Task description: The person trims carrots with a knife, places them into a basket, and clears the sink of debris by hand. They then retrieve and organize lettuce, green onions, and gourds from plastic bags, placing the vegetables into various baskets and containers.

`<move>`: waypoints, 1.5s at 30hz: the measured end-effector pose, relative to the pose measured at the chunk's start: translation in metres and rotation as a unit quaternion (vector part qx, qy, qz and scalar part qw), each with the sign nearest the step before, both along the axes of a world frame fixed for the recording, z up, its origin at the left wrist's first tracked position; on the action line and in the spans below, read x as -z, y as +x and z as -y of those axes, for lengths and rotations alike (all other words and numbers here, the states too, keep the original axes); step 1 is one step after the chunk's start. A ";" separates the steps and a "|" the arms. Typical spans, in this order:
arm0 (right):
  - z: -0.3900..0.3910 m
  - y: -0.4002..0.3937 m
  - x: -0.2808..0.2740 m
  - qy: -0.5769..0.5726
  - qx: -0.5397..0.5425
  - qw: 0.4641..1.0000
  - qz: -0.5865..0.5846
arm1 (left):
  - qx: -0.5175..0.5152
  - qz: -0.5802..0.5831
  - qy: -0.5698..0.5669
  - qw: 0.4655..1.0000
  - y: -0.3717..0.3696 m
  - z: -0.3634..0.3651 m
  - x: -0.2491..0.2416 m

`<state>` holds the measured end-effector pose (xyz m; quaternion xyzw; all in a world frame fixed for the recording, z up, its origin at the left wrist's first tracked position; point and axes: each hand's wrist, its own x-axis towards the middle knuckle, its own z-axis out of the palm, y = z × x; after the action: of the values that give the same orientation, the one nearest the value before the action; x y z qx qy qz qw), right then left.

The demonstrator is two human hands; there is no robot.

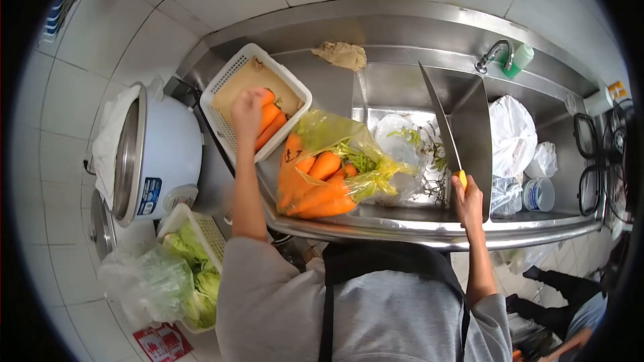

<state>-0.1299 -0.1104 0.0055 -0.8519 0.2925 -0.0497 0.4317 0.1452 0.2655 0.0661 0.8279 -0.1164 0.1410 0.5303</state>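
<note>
The right hand point(467, 198) closes around the yellow handle of a knife point(439, 115) at the sink's front edge, forearm reaching forward from the body, the long blade slanting up and leftward, away from the person, over the left basin. The left hand point(247, 110) extends over a white basket point(302, 90), forearm nearly straight ahead, fingers blurred beside the topmost of the carrots point(268, 119); whether they are open or gripping one cannot be told

Those carrots lie along the basket's right side on a tan liner point(231, 90). Between the two hands, nearer the left, a yellow see-through bag point(318, 131) holds more carrots, with green tops toward its right end. Just beyond its tip, leafy scraps point(435, 154) and clear plastic point(396, 131) lie in the left basin point(466, 121)

Farther out, a crumpled cloth point(341, 55) rests on the back ledge, while a tap point(496, 53) and a green bottle point(519, 62) stand behind the right basin point(562, 147), where white plastic bags point(512, 127) and a tub point(539, 194) sit. At far left, a large cooker point(168, 147) stands behind a crate point(209, 231) of lettuce point(201, 278)
</note>
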 end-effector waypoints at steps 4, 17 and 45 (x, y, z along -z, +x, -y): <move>-0.012 0.012 0.025 0.090 -0.022 0.994 0.055 | 0.250 -0.273 0.194 0.908 -0.112 0.069 -0.008; -0.121 0.111 0.014 -0.042 -0.120 0.982 0.141 | 0.211 -0.183 0.672 0.685 -0.085 0.080 0.067; -0.106 0.034 -0.028 -0.034 0.114 0.968 0.221 | 0.432 -0.227 0.105 0.867 -0.065 0.114 0.004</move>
<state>-0.0960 -0.0041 0.0334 -0.7948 0.2836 -0.2955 0.4478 0.0806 0.1518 0.0617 0.7547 -0.3529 -0.3070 0.4600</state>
